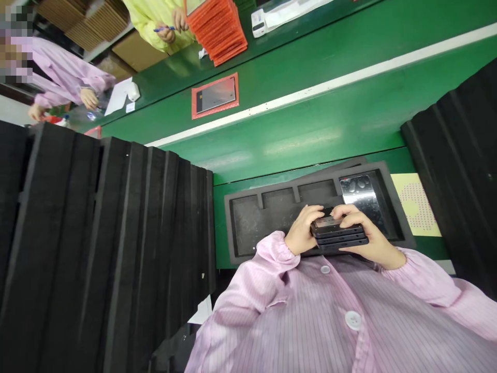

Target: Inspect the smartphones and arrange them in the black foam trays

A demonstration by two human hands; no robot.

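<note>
Both my hands hold a small stack of flat black devices [339, 235] close to my chest. My left hand [302, 229] grips the stack's left end, its fingers curled over the top. Under the right end lies my right hand [368, 235], with its fingers wrapped over the top edge. Just beyond the stack a black foam tray [267, 215] with several slots rests on the green bench. One shiny dark device [359, 194] sits in the tray's right slot.
Tall stacks of black foam trays stand at my left [104, 243] and right [462, 171]. A red-framed tray [215, 95] lies on the green conveyor. Across it, a person in yellow [163, 23] stands by stacked red trays [217, 28]. A person in pink [66, 77] works at far left.
</note>
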